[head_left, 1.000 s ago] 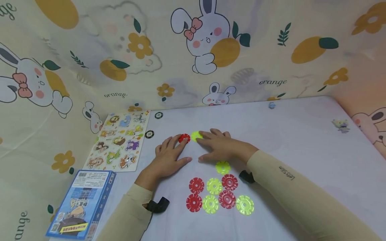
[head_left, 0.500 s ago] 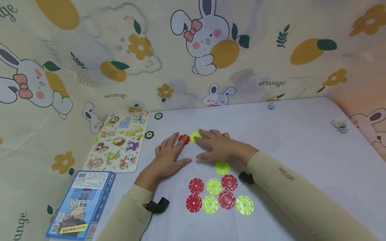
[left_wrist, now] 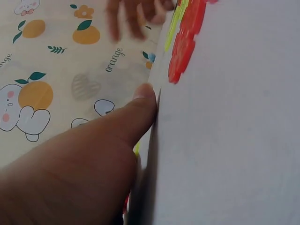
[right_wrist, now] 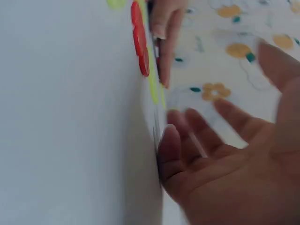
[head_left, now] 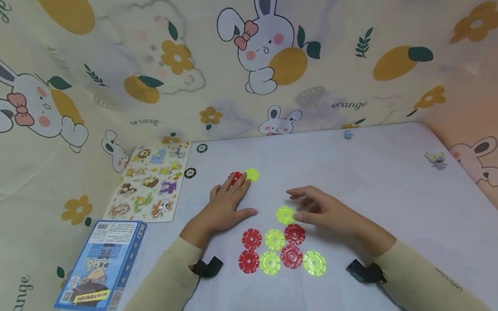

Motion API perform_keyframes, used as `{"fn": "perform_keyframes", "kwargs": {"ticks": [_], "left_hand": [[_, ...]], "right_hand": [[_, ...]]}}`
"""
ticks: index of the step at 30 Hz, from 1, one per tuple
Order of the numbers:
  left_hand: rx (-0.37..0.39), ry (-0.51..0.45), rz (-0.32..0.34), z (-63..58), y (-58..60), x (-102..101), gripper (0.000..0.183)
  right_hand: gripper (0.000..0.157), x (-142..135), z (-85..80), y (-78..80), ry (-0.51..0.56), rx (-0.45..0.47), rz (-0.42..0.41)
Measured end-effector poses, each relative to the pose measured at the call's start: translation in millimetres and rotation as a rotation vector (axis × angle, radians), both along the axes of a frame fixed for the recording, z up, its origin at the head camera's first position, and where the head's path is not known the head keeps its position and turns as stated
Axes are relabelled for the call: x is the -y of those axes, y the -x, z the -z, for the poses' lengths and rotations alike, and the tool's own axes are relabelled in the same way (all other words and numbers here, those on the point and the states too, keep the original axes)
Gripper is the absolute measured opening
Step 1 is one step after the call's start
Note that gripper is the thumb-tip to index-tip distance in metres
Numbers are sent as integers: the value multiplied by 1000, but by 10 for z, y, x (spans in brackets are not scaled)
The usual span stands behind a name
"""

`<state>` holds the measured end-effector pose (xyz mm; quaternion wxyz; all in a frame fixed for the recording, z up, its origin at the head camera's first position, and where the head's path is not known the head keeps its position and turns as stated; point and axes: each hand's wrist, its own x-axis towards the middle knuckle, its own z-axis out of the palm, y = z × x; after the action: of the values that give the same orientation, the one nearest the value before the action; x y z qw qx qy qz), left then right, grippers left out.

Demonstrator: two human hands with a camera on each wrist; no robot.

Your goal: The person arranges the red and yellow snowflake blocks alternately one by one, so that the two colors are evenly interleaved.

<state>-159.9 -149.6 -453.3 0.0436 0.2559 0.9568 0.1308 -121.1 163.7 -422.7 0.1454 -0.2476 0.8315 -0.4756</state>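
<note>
My left hand [head_left: 223, 209] lies with extended fingers over a red notched plastic disc [head_left: 234, 176], covering part of it. One fingertip reaches the edge of a yellow-green notched disc [head_left: 252, 175] right beside it. My right hand [head_left: 334, 214] hovers at the right, holding nothing, its fingers loosely bent; the right wrist view shows its palm [right_wrist: 234, 183] bare. Its thumb tip overlaps the edge of another yellow-green disc [head_left: 285, 215] in the head view; contact cannot be told. Below lie more discs in two rows, among them a red disc [head_left: 251, 239] and a yellow-green disc [head_left: 314, 263].
On the left are an animal sticker sheet [head_left: 142, 185] and a blue box [head_left: 99, 265]. Two black round chips, one farther chip [head_left: 202, 148] and one nearer chip [head_left: 190, 172], lie by the sheet. Small figures [head_left: 436, 160] lie far right on the white tabletop [head_left: 369, 172].
My right hand has left the far yellow-green disc and moved right and nearer. My left hand has shifted slightly right, its fingers now over the red disc and at the yellow-green one's edge.
</note>
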Motion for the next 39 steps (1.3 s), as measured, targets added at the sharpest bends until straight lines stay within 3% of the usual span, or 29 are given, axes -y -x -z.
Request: {"fn": "perform_keyframes", "kwargs": {"ticks": [5, 8, 12, 17, 23, 31, 35, 39], "left_hand": [[21, 30, -9, -12, 17, 27, 92], [24, 36, -7, -19, 29, 53, 91], [29, 34, -7, -23, 30, 64, 91], [26, 31, -11, -27, 17, 56, 90], [19, 36, -10, -22, 14, 45, 90], [17, 23, -5, 14, 22, 39, 92], [16, 22, 2, 11, 20, 43, 91], [18, 13, 2, -22, 11, 45, 90]], "right_hand": [[51, -140, 104, -230, -141, -45, -44], [47, -114, 116, -299, -247, -127, -71], [43, -46, 106, -331, -290, -192, -67], [36, -44, 100, -325, -225, -88, -19], [19, -133, 86, -137, -63, 101, 93], [21, -79, 159, 402, 90, 213, 330], [27, 66, 174, 537, 124, 192, 382], [37, 168, 159, 504, -29, 60, 356]]}}
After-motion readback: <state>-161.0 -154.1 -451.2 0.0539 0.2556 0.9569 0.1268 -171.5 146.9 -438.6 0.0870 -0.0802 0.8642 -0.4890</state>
